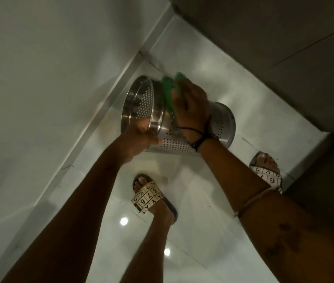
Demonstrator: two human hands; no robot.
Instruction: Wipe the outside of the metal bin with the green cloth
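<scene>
Metal bin (174,139) — perforated steel cylinder, held on its side in the air above the white tiled floor (198,201), open mouth turned to the left toward the pale wall (39,78), base pointing right. Left hand (139,137): closed around the rim at the lower edge of the mouth, fingers hooked inside, thumb outside, carrying the bin. Right hand (190,107): laid flat over the upper outside wall of the bin, palm down, pressing the green cloth (169,89) against the metal near the smooth band below the rim; the cloth is blurred and shows only past the fingertips. Black cord (199,137) tied at the right wrist; thin band further up the same forearm. Below the bin — two feet in sandals (147,198) with a printed number pattern, standing well apart on the floor. Two bright ceiling-light reflections on the tiles near the bottom.
</scene>
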